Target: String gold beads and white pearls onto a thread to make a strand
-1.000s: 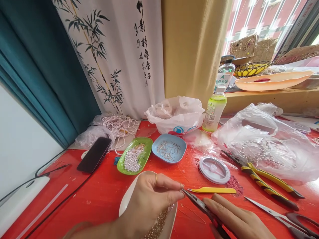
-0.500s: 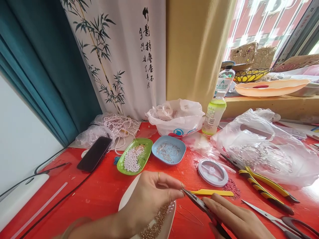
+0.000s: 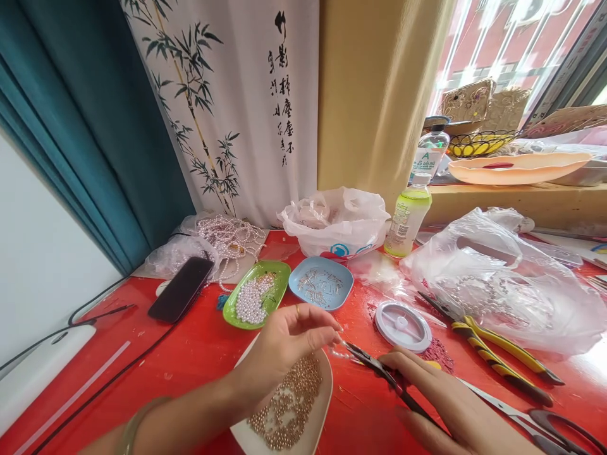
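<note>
My left hand [image 3: 303,335] is closed in a pinch above the white plate, and a short strand of small pearly beads [image 3: 339,351] hangs at its fingertips. My right hand [image 3: 441,395] is wrapped round dark-handled pliers [image 3: 372,361], whose jaws point left and come close to the strand; whether they grip it I cannot tell. Gold beads [image 3: 284,411] lie spread on the white plate [image 3: 324,414] below my left wrist. Yellow tweezers [image 3: 433,364] lie mostly hidden behind the pliers and right hand.
Farther back stand a green dish [image 3: 227,313] of white pearls and a blue dish [image 3: 327,305] of metal pins. To the right are a spool [image 3: 403,325], yellow-black pliers [image 3: 507,360], scissors [image 3: 516,414] and a plastic bag [image 3: 493,278]. A phone [image 3: 180,291] lies left.
My left hand has moved up and slightly left, and more of the gold beads shows. The bead strand now hangs in view at the fingertips. The pliers' tip has moved slightly up.
</note>
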Motion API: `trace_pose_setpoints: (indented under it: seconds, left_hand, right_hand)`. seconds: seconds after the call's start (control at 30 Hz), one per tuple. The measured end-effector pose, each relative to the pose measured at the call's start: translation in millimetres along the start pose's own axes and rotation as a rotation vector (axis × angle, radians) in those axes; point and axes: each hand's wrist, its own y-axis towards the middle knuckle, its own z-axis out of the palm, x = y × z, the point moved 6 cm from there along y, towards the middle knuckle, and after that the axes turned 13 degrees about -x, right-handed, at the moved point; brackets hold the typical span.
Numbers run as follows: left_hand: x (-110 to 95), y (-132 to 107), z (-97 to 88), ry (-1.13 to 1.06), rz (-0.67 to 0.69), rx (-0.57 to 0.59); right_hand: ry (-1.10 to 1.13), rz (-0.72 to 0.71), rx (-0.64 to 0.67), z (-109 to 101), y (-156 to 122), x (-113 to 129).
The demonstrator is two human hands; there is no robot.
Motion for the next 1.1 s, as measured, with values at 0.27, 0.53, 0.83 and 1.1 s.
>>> trace_pose_setpoints:
  seconds: [0.27, 0.53, 0.83, 1.1]
  left_hand:
    - [16, -3, 9.3, -0.413, -0.289, 0.145]
    - [32, -22, 26.7, -0.449, -0.38, 0.276]
    - [36, -25, 24.1, -0.176, -0.297, 0.182]
    - [39, -22, 17.9, -0.049, -0.234, 0.105]
  right_hand:
    - [-0.384, 0.02, 0.075, 21, 3, -30]
    - [0.339, 0.144, 0.059, 5, 8, 20]
    - [1.138, 0.687, 0.488, 43, -12, 34]
    - [0.811, 0.473, 0.297, 34, -3, 20]
